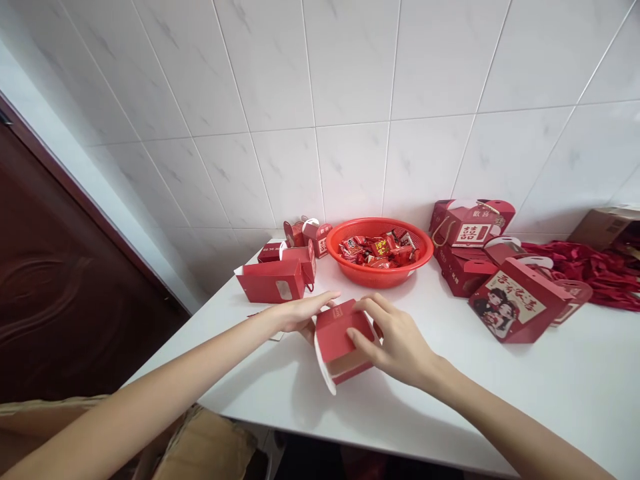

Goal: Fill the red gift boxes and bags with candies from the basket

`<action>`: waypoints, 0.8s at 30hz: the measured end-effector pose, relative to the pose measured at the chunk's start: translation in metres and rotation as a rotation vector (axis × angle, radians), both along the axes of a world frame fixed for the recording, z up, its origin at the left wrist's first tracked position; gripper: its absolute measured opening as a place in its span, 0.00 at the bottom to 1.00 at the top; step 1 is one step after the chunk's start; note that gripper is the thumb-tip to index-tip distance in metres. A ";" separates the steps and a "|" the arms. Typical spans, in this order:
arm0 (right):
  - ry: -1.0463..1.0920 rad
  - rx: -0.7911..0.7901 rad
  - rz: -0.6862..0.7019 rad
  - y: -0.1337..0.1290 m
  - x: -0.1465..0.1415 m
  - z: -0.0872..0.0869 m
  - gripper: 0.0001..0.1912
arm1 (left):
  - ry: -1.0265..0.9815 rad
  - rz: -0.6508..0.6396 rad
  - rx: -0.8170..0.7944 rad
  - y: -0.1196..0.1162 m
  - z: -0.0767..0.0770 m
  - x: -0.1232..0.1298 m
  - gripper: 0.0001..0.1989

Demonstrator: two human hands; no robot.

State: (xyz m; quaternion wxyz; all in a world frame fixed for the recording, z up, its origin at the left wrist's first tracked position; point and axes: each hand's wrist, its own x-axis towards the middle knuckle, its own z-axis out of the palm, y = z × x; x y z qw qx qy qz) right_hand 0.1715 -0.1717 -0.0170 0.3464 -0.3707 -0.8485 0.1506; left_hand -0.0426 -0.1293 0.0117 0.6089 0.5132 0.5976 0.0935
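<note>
1. shaping the red box (343,343), the person is apparently working at its panels; it is tilting over the near middle of the white table (425,427), its near side gaping open.
2. the right hand (397,340) is pinching the box, its thumb lying on the upper panel and its fingers curling over the far right edge.
3. the left hand (300,315) is touching the far left side; its fingers are partly hiding behind the box, so i cannot tell whether they are gripping.
4. the next move is probably calling for a steadying left hand while the right is pressing the panels square.
5. on the left, an open carton (265,283) is standing close to the left hand, perhaps limiting room there.
6. beyond, a red basket (385,275) is holding wrapped sweets (383,248).
7. on the right, a printed box (543,300) is standing before stacked boxes (467,270), with red cloth (593,270) lying farther right.
</note>
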 end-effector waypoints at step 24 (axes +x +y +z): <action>0.026 -0.243 0.014 0.039 0.032 0.008 0.24 | 0.462 -0.472 0.953 0.001 0.033 0.016 0.13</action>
